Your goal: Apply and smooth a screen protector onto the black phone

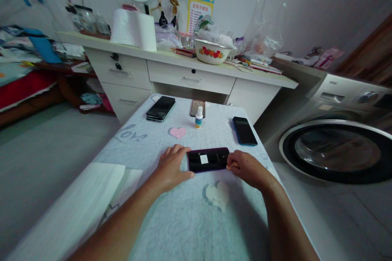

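Observation:
A dark phone (214, 160) with a small white square on its face lies sideways on the cloth-covered table. My left hand (173, 168) steadies its left end, thumb and fingers spread at the two corners. At the right end, my right hand (245, 166) is closed, its fingers curled against the phone around something small and orange-brown, mostly hidden. Behind the phone stands a small white bottle (199, 118) with a blue and yellow label, just in front of a brownish phone or case (194, 108) lying flat.
Stacked phones (161, 108) lie at the table's back left, and a blue-edged phone (244, 131) at the right. White cloth or paper (101, 183) lies along the left edge. Behind are a white desk (171, 59) and, at right, a washing machine (333, 130).

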`<state>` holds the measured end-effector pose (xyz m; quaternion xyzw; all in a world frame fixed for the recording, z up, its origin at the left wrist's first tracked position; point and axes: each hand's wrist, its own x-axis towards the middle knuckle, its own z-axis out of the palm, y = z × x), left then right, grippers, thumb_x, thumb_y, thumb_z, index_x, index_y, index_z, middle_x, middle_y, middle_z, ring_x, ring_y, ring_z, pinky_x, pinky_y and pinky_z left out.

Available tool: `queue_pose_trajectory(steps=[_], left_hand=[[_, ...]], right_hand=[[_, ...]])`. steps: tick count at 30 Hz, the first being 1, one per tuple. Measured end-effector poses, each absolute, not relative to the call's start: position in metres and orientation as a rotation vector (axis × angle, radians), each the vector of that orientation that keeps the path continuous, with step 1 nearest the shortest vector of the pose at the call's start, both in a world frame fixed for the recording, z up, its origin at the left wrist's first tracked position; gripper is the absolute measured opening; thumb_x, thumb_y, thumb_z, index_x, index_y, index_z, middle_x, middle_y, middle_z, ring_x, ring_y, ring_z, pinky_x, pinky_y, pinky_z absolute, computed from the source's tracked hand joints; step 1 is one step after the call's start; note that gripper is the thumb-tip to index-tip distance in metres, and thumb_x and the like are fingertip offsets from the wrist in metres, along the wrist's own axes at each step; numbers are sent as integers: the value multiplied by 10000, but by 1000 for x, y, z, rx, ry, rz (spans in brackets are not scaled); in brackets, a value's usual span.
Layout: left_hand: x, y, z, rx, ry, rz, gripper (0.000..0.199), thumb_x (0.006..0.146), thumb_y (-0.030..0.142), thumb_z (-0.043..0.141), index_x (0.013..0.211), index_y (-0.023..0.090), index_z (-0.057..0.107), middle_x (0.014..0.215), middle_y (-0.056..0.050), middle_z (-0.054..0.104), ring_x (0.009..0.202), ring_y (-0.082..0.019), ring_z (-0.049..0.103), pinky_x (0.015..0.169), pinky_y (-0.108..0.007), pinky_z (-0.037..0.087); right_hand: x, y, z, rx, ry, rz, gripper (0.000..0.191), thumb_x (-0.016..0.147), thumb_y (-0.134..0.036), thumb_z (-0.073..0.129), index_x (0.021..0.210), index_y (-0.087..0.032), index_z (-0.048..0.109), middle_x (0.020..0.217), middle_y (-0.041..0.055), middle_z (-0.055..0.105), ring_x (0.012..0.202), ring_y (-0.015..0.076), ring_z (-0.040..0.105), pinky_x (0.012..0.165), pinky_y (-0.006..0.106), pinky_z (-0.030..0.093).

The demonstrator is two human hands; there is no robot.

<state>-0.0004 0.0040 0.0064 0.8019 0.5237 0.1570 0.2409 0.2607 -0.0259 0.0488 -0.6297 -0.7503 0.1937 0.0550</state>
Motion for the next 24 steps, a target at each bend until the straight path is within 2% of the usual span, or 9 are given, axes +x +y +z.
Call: queue_pose_trajectory(steps=[24], left_hand=[[0, 4, 8, 2188, 1447, 424, 603, 656, 367, 653, 1229, 264, 496, 1225, -51, 514, 1130, -274, 459, 970, -392, 377]], right_hand=[[261, -24, 49, -1874, -2255, 584, 111, 756, -119, 553, 762, -169, 652, 799, 38, 635, 724, 140, 554, 658, 231, 351]])
